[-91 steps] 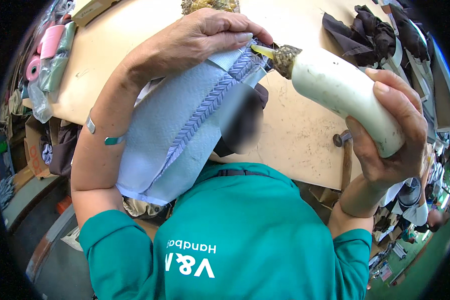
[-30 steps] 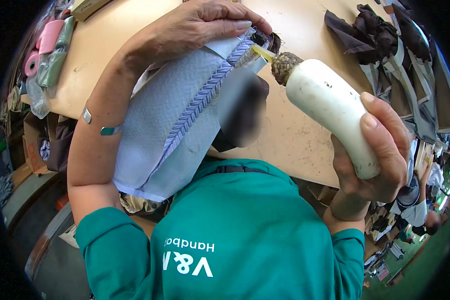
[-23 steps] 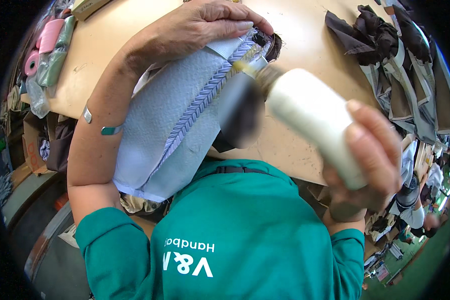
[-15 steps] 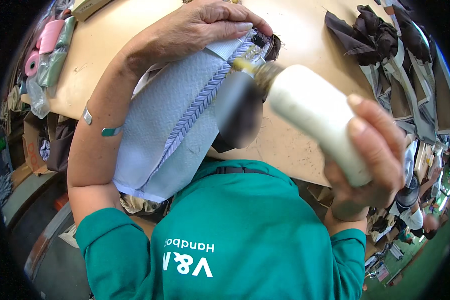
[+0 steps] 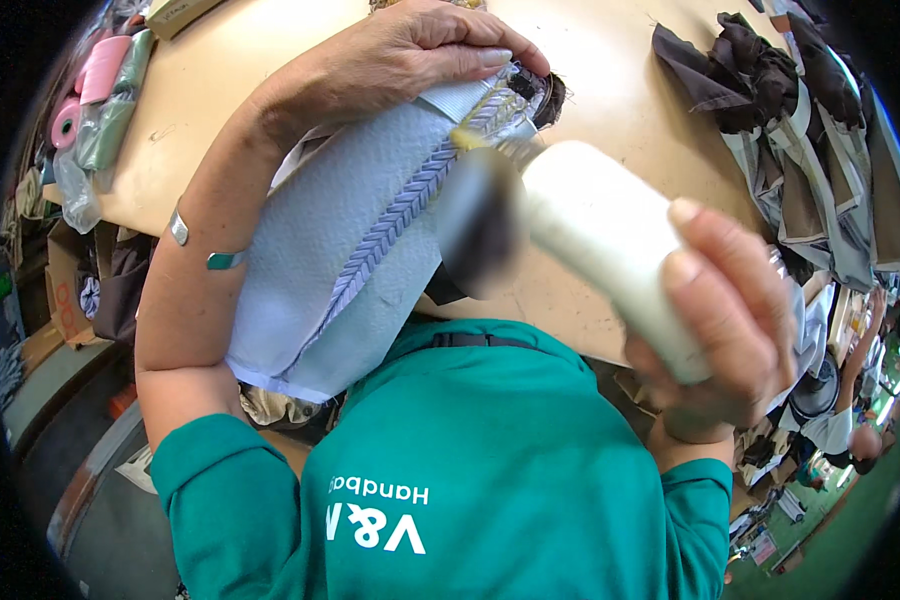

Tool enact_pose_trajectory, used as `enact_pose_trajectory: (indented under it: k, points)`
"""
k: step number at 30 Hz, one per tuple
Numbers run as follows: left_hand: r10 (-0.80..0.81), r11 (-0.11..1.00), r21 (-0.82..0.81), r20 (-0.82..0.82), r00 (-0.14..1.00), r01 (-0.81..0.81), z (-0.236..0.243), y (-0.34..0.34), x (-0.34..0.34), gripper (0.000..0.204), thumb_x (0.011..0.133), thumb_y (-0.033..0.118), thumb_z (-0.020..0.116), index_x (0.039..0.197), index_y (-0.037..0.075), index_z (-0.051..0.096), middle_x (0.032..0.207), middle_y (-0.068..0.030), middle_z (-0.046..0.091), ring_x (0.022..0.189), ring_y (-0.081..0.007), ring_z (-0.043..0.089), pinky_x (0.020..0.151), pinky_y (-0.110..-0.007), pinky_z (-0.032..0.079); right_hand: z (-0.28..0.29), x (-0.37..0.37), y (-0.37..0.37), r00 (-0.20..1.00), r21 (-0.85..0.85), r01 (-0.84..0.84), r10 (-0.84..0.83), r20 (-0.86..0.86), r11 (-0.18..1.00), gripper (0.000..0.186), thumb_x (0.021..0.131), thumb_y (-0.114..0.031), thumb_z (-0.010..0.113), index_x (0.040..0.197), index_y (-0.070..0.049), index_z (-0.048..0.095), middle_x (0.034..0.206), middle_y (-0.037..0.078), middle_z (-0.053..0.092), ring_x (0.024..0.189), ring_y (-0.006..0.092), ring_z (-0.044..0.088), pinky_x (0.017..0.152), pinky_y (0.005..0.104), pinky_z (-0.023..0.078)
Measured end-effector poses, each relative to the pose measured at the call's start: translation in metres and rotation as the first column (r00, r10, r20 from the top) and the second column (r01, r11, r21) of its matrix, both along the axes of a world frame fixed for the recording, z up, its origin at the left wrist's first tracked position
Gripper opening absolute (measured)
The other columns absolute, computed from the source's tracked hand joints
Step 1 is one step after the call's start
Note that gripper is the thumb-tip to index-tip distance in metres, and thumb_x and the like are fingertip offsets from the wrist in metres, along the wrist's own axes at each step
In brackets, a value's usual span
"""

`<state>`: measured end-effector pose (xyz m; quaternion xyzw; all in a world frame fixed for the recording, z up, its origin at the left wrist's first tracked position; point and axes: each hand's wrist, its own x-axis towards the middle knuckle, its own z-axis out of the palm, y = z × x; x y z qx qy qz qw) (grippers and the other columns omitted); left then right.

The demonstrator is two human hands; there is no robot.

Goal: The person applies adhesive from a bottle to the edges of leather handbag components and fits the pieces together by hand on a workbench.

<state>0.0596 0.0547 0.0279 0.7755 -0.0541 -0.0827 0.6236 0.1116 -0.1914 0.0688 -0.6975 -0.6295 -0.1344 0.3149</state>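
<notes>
Right hand grips a white bottle, nozzle at the blue fabric.

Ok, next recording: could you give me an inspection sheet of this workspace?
Surface: pale tan table, a few loose threads at left.
Job's things: light-blue fabric with a braided strip; blurred white bottle, its yellow tip at the strip, contact unclear.
Clutter: pink spools and a green roll at left; dark fabric pieces at right.
Hands: left hand holds the fabric's upper end; right hand grips the bottle.
Cables: nothing seen.
Surroundings: cardboard box at left; another person and green floor at far right.
</notes>
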Motion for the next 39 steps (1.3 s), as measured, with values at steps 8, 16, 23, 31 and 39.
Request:
enact_pose_trajectory:
  k: [8, 16, 23, 31, 39]
  points:
    - [0.012, 1.0, 0.02, 0.006, 1.0, -0.012, -0.001, 0.001, 0.001, 0.024, 0.088, 0.012, 0.044, 0.107, 0.001, 0.055, 0.103, -0.0098, 0.057, 0.099, -0.0163, 0.05, 0.087, -0.027, 0.039, -0.006, -0.014, -0.001, 0.99, -0.088, -0.144, 0.144, -0.009, 0.986, 0.036, 0.067, -0.006, 0.068, 0.098, -0.008, 0.05, 0.092, 0.02, 0.056, 0.063, 0.0259, 0.059, 0.05, 0.0323, 0.05]
    - [-0.001, 0.998, 0.064, 0.033, 0.999, -0.001, 0.0, 0.0, 0.001, 0.025, 0.088, 0.012, 0.043, 0.107, 0.002, 0.055, 0.103, -0.0101, 0.057, 0.098, -0.0163, 0.051, 0.086, -0.027, 0.04, -0.008, -0.024, -0.002, 0.98, -0.121, -0.188, 0.194, 0.044, 0.975, 0.04, 0.061, -0.001, 0.068, 0.096, -0.007, 0.052, 0.099, 0.019, 0.054, 0.062, 0.0271, 0.058, 0.047, 0.032, 0.049]
    - [0.01, 1.0, -0.002, -0.015, 1.0, -0.01, 0.0, 0.0, 0.001, 0.024, 0.088, 0.012, 0.043, 0.107, 0.002, 0.056, 0.103, -0.0087, 0.057, 0.098, -0.0159, 0.051, 0.087, -0.026, 0.04, -0.012, -0.023, -0.003, 0.988, -0.023, -0.122, 0.124, 0.088, 0.992, 0.033, 0.063, -0.002, 0.066, 0.093, -0.006, 0.052, 0.093, 0.017, 0.056, 0.062, 0.0233, 0.058, 0.047, 0.0289, 0.048]
    - [0.032, 0.999, 0.038, -0.002, 1.0, -0.031, 0.0, 0.0, 0.001, 0.023, 0.088, 0.011, 0.044, 0.105, 0.002, 0.056, 0.101, -0.0081, 0.058, 0.096, -0.0152, 0.051, 0.085, -0.026, 0.04, -0.021, -0.022, -0.003, 0.978, 0.05, -0.121, 0.11, 0.178, 0.991, 0.024, 0.063, -0.003, 0.063, 0.085, -0.008, 0.055, 0.085, 0.011, 0.059, 0.049, 0.0119, 0.051, 0.042, 0.02, 0.044]
    - [0.011, 0.999, 0.052, 0.02, 1.0, -0.012, 0.001, -0.002, 0.002, 0.023, 0.088, 0.012, 0.044, 0.105, 0.001, 0.057, 0.099, -0.0083, 0.058, 0.095, -0.0146, 0.051, 0.084, -0.026, 0.04, -0.02, -0.026, -0.004, 0.977, -0.005, -0.163, 0.162, 0.137, 0.987, 0.027, 0.063, 0.0, 0.063, 0.087, -0.008, 0.054, 0.088, 0.012, 0.058, 0.051, 0.0123, 0.052, 0.042, 0.0203, 0.042]
